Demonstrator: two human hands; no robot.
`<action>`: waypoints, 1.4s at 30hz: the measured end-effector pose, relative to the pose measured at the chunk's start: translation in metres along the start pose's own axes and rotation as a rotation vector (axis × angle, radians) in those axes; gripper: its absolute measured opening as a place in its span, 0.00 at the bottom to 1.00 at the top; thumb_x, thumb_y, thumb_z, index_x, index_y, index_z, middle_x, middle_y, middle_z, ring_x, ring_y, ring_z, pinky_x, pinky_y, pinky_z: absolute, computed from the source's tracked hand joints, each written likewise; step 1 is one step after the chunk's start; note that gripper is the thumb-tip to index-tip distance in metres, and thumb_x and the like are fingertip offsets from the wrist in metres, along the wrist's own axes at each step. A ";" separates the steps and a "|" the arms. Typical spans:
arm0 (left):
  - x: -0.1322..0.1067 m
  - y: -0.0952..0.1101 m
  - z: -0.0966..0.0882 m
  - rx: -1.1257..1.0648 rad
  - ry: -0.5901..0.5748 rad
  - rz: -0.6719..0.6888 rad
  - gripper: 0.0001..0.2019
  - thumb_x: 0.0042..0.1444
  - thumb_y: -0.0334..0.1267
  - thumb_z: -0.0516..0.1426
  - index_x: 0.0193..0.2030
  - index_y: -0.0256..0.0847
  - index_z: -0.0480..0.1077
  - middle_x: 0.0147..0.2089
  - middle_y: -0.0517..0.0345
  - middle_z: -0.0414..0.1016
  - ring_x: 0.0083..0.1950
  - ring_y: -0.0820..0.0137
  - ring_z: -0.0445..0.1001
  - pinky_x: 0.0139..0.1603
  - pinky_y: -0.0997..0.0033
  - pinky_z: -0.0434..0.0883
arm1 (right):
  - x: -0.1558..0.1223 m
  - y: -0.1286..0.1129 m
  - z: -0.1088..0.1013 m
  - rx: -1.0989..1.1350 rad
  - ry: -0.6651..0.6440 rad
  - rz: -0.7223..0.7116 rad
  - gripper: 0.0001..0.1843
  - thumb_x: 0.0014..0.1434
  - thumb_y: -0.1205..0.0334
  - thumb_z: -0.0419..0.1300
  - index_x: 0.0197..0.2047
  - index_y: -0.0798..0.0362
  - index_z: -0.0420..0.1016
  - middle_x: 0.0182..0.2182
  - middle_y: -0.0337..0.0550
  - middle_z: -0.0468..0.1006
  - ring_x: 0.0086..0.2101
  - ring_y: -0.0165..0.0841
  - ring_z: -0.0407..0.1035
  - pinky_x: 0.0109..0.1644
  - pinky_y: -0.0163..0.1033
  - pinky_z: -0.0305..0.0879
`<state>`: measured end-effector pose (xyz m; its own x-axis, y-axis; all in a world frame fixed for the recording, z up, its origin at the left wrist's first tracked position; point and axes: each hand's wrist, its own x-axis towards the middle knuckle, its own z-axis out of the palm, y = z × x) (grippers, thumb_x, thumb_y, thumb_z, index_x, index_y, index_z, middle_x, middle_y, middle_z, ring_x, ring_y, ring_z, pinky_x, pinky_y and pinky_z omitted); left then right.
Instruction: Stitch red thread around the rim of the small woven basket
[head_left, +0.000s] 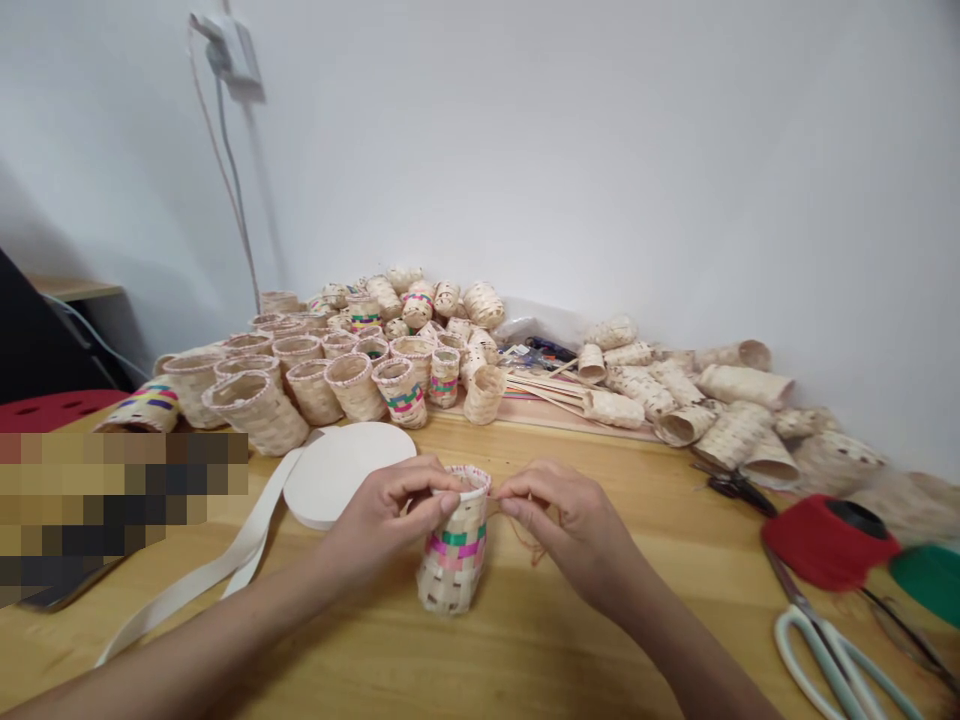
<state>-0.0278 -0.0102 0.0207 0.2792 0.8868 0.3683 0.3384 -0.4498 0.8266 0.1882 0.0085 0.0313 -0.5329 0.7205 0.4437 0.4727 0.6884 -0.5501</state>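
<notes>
A small woven bamboo basket point(452, 575) with green and pink bands stands on the table in front of me, tilted slightly. Pink stitching runs along its white rim. My left hand point(397, 505) pinches that rim from the left, thumb outside and fingertips at the opening. At the right edge of the rim, my right hand point(566, 515) has thumb and forefinger pressed together on a thin thread. Loose reddish thread point(534, 550) hangs below those fingers in a small tangle. Whether a needle is between the fingertips is too small to make out.
Many woven baskets point(352, 385) stand and lie along the wall, with a pile point(739, 425) at right. A roll of white tape point(349, 470) lies behind my left hand. Scissors point(825, 640), black-handled snips point(735, 487) and a red thread cone point(825, 545) are on the right.
</notes>
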 end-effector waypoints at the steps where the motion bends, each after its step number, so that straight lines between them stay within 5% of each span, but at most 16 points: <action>1: 0.000 0.000 0.000 0.001 0.000 0.006 0.11 0.58 0.39 0.54 0.33 0.36 0.76 0.27 0.58 0.67 0.29 0.73 0.65 0.30 0.75 0.60 | 0.000 0.000 0.000 0.000 -0.005 -0.008 0.07 0.62 0.65 0.57 0.37 0.50 0.77 0.33 0.40 0.78 0.36 0.32 0.69 0.41 0.37 0.61; 23: -0.002 0.000 0.001 0.030 0.019 0.061 0.10 0.58 0.37 0.54 0.33 0.36 0.76 0.27 0.57 0.68 0.30 0.72 0.66 0.29 0.75 0.62 | -0.001 0.000 -0.001 -0.044 -0.003 -0.042 0.10 0.62 0.65 0.55 0.39 0.51 0.79 0.31 0.41 0.78 0.34 0.31 0.69 0.39 0.37 0.62; 35: -0.009 0.004 0.004 0.464 0.156 0.525 0.10 0.56 0.26 0.55 0.41 0.39 0.75 0.31 0.54 0.72 0.30 0.73 0.69 0.29 0.76 0.64 | -0.003 -0.008 0.006 -0.017 0.036 0.039 0.09 0.60 0.69 0.56 0.35 0.50 0.78 0.27 0.38 0.74 0.32 0.31 0.67 0.36 0.36 0.58; 42: -0.008 0.000 0.006 0.484 0.194 0.568 0.09 0.56 0.25 0.55 0.41 0.38 0.74 0.30 0.54 0.73 0.29 0.73 0.68 0.29 0.75 0.65 | -0.004 -0.009 0.015 0.102 0.021 0.144 0.09 0.60 0.67 0.54 0.34 0.52 0.76 0.27 0.38 0.72 0.28 0.29 0.66 0.32 0.33 0.60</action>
<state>-0.0249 -0.0184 0.0156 0.3799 0.4886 0.7854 0.5582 -0.7982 0.2266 0.1755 -0.0022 0.0242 -0.4492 0.8136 0.3690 0.4692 0.5664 -0.6776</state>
